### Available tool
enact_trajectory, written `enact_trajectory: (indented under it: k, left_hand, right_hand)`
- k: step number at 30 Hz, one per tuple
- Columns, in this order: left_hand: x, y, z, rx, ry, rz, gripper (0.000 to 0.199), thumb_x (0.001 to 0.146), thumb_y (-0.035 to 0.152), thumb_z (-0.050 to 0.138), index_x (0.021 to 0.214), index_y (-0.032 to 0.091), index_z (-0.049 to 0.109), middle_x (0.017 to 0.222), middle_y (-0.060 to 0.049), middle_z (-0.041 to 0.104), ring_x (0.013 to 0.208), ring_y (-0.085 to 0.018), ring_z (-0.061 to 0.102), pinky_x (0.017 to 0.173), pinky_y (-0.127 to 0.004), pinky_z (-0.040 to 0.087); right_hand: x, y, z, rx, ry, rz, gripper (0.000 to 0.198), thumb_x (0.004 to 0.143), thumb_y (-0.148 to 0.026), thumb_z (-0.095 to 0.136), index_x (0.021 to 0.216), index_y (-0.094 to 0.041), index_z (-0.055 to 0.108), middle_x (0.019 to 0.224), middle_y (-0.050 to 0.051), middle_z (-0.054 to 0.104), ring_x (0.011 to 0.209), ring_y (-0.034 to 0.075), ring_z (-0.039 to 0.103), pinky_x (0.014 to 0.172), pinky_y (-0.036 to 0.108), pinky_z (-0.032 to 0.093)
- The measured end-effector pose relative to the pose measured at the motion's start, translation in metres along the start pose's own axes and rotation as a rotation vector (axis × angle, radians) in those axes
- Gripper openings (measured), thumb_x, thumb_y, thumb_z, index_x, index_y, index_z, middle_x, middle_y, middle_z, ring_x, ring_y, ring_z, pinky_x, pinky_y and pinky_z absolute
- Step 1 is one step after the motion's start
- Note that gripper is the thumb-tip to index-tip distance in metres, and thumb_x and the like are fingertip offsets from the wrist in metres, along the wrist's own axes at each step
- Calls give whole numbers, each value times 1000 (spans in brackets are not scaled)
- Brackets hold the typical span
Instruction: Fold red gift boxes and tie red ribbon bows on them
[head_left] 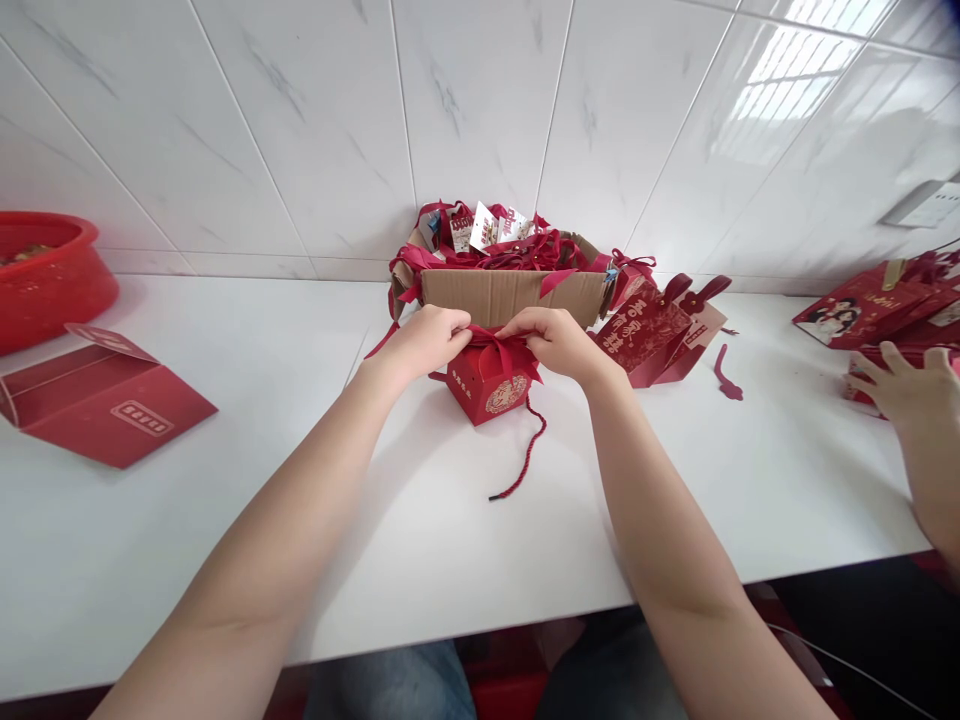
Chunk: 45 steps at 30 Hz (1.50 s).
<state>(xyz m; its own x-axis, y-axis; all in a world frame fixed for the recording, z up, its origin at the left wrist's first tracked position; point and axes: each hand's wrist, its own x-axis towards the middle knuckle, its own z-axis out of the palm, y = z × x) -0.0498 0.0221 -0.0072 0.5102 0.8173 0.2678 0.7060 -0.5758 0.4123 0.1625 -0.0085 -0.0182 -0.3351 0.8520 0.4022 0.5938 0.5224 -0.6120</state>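
A small red gift box [487, 388] with gold print stands on the white table in front of me. Red ribbon [501, 350] lies across its top in a bow. At the left side of the bow, my left hand [433, 340] pinches the ribbon between closed fingers. My right hand [553, 340] grips the ribbon on the opposite side, its fingers closed too. From beneath the box a dark red twisted cord [531, 450] with a black tip trails toward me.
Behind the box stands a cardboard box [510, 293] of ribbons and tags. Red gift bags [651, 335] and a ribbon scrap [726, 375] lie right. A flattened red carton [120, 400] and a red basin [56, 280] are left. Another person's hand [911, 385] touches a red box at far right.
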Motion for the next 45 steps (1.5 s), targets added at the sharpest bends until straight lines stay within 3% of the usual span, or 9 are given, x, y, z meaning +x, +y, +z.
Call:
enact_trajectory:
  k: [8,20,31,35,38,41,45]
  left_hand:
    - [1,-6,-1,-67,59,-73,24,76,26,52,59,20,36,55,4,41,50,-10,34,49,-26,26]
    - [1,-8,-1,-55,23,-11,29,76,21,47,55,19,28,52,4,31,49,-10,26,49,-29,20]
    - [1,-9,0,-89,61,-35,26,76,22,49,54,19,35,52,3,38,49,-10,32,50,-27,24]
    - [-2,-7,-11,-275,-60,-120,24,75,29,59,60,19,42,60,2,52,57,-12,51,52,-24,34]
    - [-6,-4,-23,-435,-197,-133,23,68,30,69,72,20,48,80,0,63,72,-15,60,57,-24,42]
    - [-9,3,-27,-489,-173,-112,27,67,33,72,87,21,58,106,-3,66,91,-18,63,69,-27,49]
    - [-8,19,-15,-380,-97,-79,30,76,48,65,91,22,67,102,-4,68,86,-19,62,67,-28,49]
  right_hand:
    - [-1,-3,-1,5,-25,6,50,69,4,39,92,-21,76,98,2,71,88,14,64,75,25,50]
    - [-3,0,0,34,-6,10,47,72,1,40,94,-21,75,99,1,72,90,15,65,78,26,52]
    - [-3,-2,1,19,27,13,43,70,-1,42,92,-21,74,97,1,73,86,15,66,76,26,53]
    - [-4,-7,-4,18,97,83,41,68,-7,49,102,-18,70,91,3,71,72,14,63,64,24,51]
    - [-4,-11,-7,12,144,140,34,68,-11,52,97,-17,70,80,2,68,64,12,57,61,24,48]
    - [-1,-14,-6,66,184,219,25,67,-14,54,88,-17,67,68,-1,62,60,11,54,60,25,45]
    - [5,-18,1,186,245,347,15,66,-15,55,80,-18,60,56,-5,54,53,11,51,55,25,42]
